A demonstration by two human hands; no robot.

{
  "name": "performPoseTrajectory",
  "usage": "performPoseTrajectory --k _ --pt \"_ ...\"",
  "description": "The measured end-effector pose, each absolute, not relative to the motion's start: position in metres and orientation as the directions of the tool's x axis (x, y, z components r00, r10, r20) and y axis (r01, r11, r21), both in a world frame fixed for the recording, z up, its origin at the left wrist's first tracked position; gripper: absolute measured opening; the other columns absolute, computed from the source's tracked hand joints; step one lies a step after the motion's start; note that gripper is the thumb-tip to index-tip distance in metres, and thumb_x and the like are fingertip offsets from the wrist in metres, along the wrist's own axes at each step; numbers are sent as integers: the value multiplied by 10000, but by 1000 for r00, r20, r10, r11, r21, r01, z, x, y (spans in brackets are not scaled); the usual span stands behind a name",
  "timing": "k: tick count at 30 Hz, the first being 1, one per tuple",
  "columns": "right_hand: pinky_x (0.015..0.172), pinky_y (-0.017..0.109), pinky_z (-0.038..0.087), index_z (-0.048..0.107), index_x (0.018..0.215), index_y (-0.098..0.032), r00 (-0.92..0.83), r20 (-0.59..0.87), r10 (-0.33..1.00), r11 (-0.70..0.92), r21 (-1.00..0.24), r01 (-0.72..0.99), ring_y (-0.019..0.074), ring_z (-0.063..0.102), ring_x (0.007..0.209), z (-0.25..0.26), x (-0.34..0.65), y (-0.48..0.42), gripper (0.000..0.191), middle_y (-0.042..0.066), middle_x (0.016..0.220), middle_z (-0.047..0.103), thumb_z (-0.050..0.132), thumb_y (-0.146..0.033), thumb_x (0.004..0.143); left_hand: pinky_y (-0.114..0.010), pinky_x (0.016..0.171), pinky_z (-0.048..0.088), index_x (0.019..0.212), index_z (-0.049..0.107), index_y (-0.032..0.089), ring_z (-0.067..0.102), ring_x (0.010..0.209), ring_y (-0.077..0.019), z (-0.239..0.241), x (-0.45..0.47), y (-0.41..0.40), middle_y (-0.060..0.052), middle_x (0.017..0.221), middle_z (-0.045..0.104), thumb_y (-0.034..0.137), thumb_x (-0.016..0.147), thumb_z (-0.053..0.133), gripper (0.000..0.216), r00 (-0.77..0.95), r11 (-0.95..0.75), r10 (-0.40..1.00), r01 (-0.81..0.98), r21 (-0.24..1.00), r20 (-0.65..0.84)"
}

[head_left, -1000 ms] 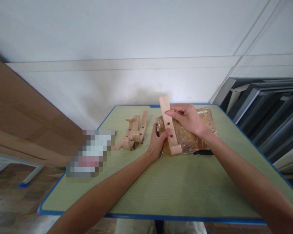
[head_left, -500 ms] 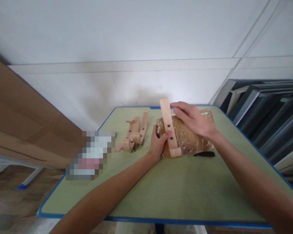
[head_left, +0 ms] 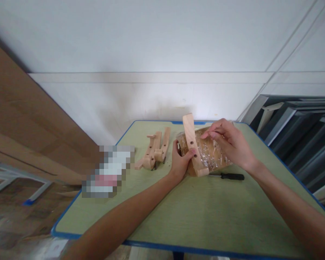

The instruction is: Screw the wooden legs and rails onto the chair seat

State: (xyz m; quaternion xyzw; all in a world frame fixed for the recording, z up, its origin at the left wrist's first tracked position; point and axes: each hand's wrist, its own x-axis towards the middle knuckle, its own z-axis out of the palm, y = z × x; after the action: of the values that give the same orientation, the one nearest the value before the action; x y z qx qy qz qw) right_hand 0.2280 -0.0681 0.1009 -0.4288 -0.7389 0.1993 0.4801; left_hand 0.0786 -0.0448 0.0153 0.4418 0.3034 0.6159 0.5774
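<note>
My left hand is closed around a pale wooden piece, its thumb pressed on the front between two dark holes. The piece stands tilted, with a short block at its lower end. Behind it lies a brown package in crinkled clear plastic. My right hand is over the package, fingers curled and thumb close to the index fingertip. Whatever may be in that pinch is too small to make out. A black-handled screwdriver rests at the package's near edge, its shaft pointing left.
More wooden pieces with holes lie left of my left hand. A blurred-out flat item is at the table's left side. The green table has a blue edge. Dark panels lean at right; a large cardboard sheet stands left.
My right hand has drawn back to the right from the wooden piece, and its fingers have curled toward the thumb. More of the screwdriver shows. My left hand keeps its hold. The view has shifted slightly.
</note>
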Motion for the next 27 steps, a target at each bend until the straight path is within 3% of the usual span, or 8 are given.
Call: performPoseTrajectory --k 5,11,16,22,27 --pt "648 276 439 525 838 -226 -103 522 847 518 -767 377 149 620 755 91 219 -73 31 18 809 672 534 -256 836 -304 785 474 1044 457 203 576 885 -169 15 77 -42 -28 990 590 267 615 706 500 35 -154 981 -448 881 189" --pt "553 233 426 605 753 -203 68 407 911 406 -914 27 97 546 564 81 211 -70 80 -11 644 646 639 -275 759 -331 809 468 1055 449 208 590 886 -184 17 77 -46 -37 993 602 291 597 725 541 51 -180 974 -429 885 222" --pt "631 187 490 647 812 -184 -94 283 954 246 -926 -285 73 586 661 81 212 -61 106 28 807 683 613 -281 784 -351 854 449 1063 459 222 574 943 -197 16 76 -46 -39 1030 591 295 609 725 531 54 -186 972 -415 891 228" --pt "714 211 534 607 816 -208 -179 259 949 192 -927 -321 79 633 720 73 218 -58 75 27 870 692 645 -234 756 -346 797 476 1044 471 215 582 897 -195 12 76 -42 -46 1022 586 328 620 717 503 58 -158 979 -404 901 198" --pt "761 222 534 644 747 -204 -171 304 937 247 -924 -291 74 641 754 63 220 -57 54 5 946 627 685 -199 713 -331 810 470 1051 471 206 580 906 -189 12 75 -40 -46 1011 586 328 620 714 509 40 -169 979 -377 911 199"
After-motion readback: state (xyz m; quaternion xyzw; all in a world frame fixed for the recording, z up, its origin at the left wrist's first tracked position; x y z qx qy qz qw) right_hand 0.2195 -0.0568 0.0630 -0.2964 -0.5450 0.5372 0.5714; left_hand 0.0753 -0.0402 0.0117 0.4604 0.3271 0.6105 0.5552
